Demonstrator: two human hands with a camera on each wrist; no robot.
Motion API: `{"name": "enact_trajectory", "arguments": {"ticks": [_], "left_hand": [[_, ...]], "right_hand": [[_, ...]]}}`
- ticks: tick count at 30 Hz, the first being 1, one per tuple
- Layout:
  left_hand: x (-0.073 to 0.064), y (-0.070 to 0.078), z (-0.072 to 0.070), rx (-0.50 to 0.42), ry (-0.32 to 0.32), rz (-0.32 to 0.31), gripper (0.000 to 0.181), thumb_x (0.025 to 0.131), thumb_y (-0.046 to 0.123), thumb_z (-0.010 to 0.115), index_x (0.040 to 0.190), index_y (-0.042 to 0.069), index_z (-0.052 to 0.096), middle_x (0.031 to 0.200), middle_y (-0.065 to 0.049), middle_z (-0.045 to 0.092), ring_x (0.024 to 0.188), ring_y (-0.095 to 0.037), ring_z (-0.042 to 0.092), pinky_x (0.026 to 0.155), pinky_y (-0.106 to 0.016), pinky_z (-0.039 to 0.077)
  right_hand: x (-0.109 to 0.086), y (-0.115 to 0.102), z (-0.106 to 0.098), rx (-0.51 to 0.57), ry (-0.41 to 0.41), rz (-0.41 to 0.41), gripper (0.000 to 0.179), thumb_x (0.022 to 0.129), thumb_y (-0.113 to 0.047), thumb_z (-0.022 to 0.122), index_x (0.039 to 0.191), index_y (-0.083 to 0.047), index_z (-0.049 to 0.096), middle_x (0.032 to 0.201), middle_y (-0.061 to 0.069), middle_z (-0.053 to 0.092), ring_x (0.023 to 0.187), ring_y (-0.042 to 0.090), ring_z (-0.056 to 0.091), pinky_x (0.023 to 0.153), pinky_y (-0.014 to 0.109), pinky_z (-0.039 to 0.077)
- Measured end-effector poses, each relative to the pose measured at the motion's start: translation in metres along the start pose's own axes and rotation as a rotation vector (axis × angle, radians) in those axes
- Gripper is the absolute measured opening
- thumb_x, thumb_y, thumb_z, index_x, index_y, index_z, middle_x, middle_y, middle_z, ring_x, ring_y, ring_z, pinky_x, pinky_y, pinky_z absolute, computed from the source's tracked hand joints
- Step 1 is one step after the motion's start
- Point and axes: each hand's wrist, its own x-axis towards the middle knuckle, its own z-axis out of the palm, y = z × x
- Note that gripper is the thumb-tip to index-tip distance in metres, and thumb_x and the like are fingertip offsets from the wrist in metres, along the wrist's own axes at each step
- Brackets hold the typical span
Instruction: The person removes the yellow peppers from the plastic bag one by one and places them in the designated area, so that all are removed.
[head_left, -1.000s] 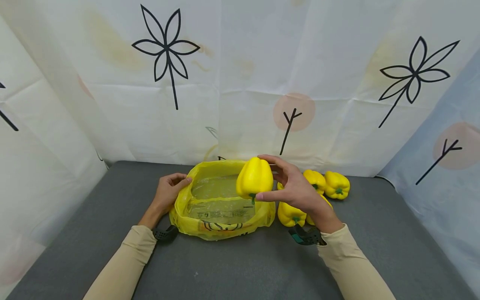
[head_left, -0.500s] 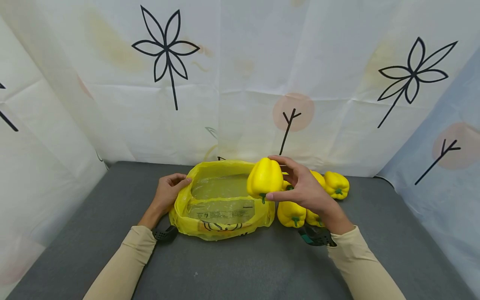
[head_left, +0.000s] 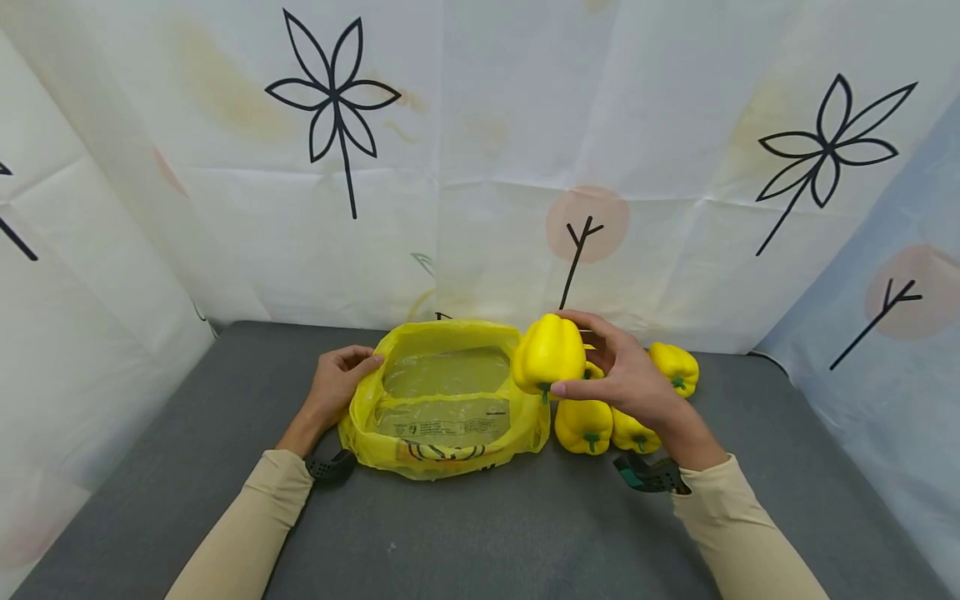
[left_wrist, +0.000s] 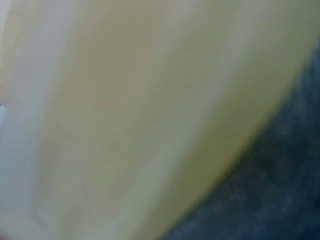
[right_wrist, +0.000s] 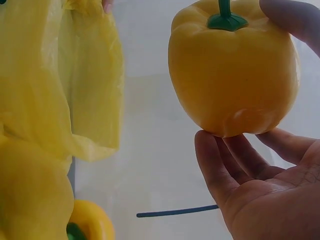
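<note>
A yellow plastic bag (head_left: 536, 429) with dark print stands with its mouth spread wide. My left hand (head_left: 335, 385) grips its left rim between thumb and fingers. In the left wrist view the blurred yellow film of the bag (left_wrist: 130, 125) fills most of the picture. My right hand (head_left: 636, 379) holds a yellow bell pepper (head_left: 550, 352) up in the air near the bag's right rim, green stem toward me. The right wrist view has this bell pepper (right_wrist: 232, 75) between the thumb and fingertips of my right hand (right_wrist: 270, 185).
Several more yellow bell peppers (head_left: 583, 427) lie on the dark grey table (head_left: 480, 533), right of the bag and partly behind my right hand. One bell pepper (head_left: 673, 367) sits further back right. A patterned white curtain (head_left: 495, 150) closes off the back.
My right hand has moved rightward with the bell pepper, from above the bag's right part to its right rim. My left hand and the bag have stayed in place.
</note>
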Motion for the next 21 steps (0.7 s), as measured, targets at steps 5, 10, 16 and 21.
{"name": "enact_trajectory", "arguments": {"ticks": [5, 10, 16, 21], "left_hand": [[0.001, -0.001, 0.000, 0.002, 0.002, -0.006, 0.028, 0.100, 0.015, 0.069, 0.108, -0.011, 0.067, 0.092, -0.003, 0.067, 0.078, -0.013, 0.067, 0.067, -0.025, 0.060], [0.001, 0.000, 0.000, 0.017, 0.010, -0.022, 0.030, 0.099, 0.017, 0.069, 0.109, -0.011, 0.067, 0.092, -0.002, 0.067, 0.077, -0.013, 0.066, 0.067, -0.025, 0.060], [0.001, 0.000, 0.000, 0.020, 0.003, -0.016, 0.029, 0.099, 0.017, 0.069, 0.109, -0.010, 0.067, 0.092, -0.002, 0.067, 0.078, -0.013, 0.066, 0.068, -0.025, 0.060], [0.001, 0.000, 0.000, 0.020, 0.005, -0.022, 0.029, 0.099, 0.017, 0.069, 0.110, -0.010, 0.067, 0.093, -0.002, 0.068, 0.078, -0.013, 0.067, 0.067, -0.026, 0.060]], "right_hand": [[-0.002, 0.001, -0.005, 0.029, 0.012, 0.015, 0.084, 0.086, -0.005, 0.081, 0.157, -0.013, 0.036, 0.152, 0.009, 0.040, 0.133, 0.033, 0.050, 0.100, 0.038, 0.053], [-0.005, 0.001, -0.010, 0.050, 0.023, 0.002, 0.084, 0.088, -0.001, 0.078, 0.158, -0.009, 0.032, 0.151, 0.013, 0.040, 0.132, 0.028, 0.052, 0.098, 0.033, 0.054], [-0.009, 0.001, -0.016, 0.076, 0.021, -0.012, 0.081, 0.090, 0.002, 0.074, 0.158, -0.009, 0.032, 0.150, 0.015, 0.039, 0.127, 0.022, 0.056, 0.096, 0.033, 0.055], [-0.011, 0.001, -0.020, 0.087, 0.017, -0.030, 0.080, 0.090, 0.003, 0.072, 0.158, -0.008, 0.031, 0.151, 0.014, 0.038, 0.127, 0.021, 0.055, 0.096, 0.031, 0.054]]}}
